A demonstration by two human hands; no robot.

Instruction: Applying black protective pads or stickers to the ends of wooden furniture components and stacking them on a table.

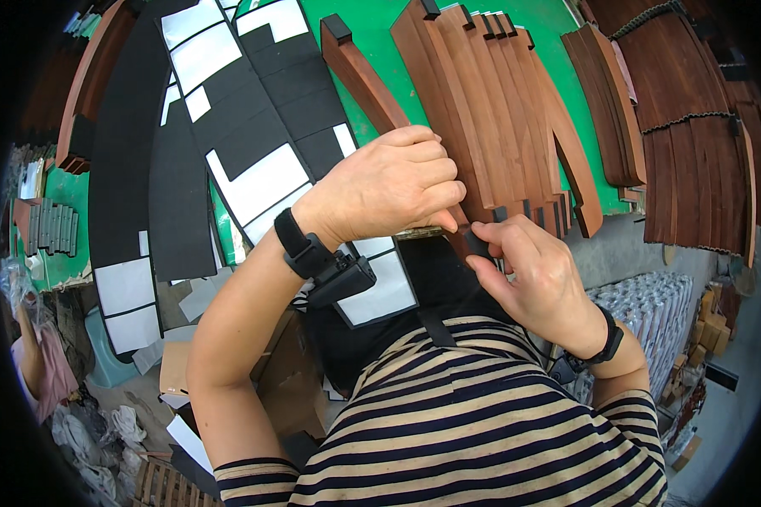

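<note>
My left hand (397, 182) is closed over a brown wooden slat (368, 76), which slants from the far side of the table toward my waist. A black patch covers the slat's far end. At its near end, my right hand (528, 262) pinches a small black pad (478, 242) between thumb and fingers. The pad lies against the wood, partly hidden by the fingertips. Just right of my hands lies a row of similar brown slats (490, 110) with black pads on their ends. Black sheets (237, 122) with exposed white backing lie to the left.
A green tabletop (364, 25) lies under the slats. More brown slats (604, 101) and tied dark wood stacks (693, 127) stand at the right. Wrapped silvery goods (643, 321) and cartons (710, 325) sit lower right. A teal stool (110, 351) is at the left, near another person's arm (30, 346).
</note>
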